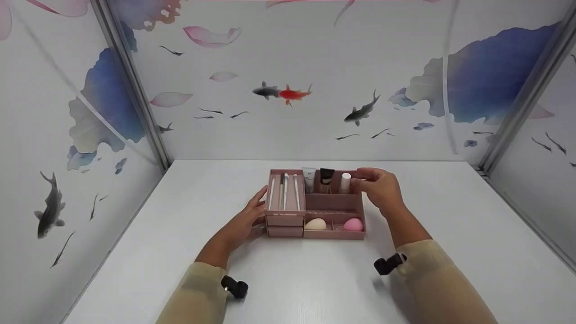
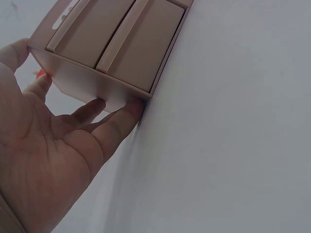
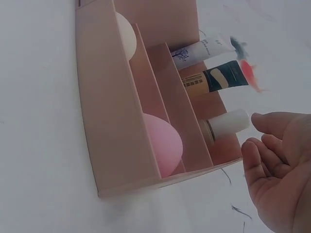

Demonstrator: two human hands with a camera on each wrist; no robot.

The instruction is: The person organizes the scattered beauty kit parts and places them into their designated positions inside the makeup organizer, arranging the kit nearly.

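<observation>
A dusty-pink cosmetics organizer with two small drawers stands on the white table. My left hand lies along its drawer side, fingertips touching the side wall. The right hand is at the back right corner, fingers loosely bent and holding nothing. Its thumb tip is close to the white cap of a small bottle, which stands in the back compartment. Beside that bottle are a black-capped beige tube and a white tube. In front sit a cream makeup sponge and a pink makeup sponge.
Several slim white and dark sticks, such as the pale one, lie in the organizer's top left tray. White panels with painted fish and petals enclose the table at the back and both sides.
</observation>
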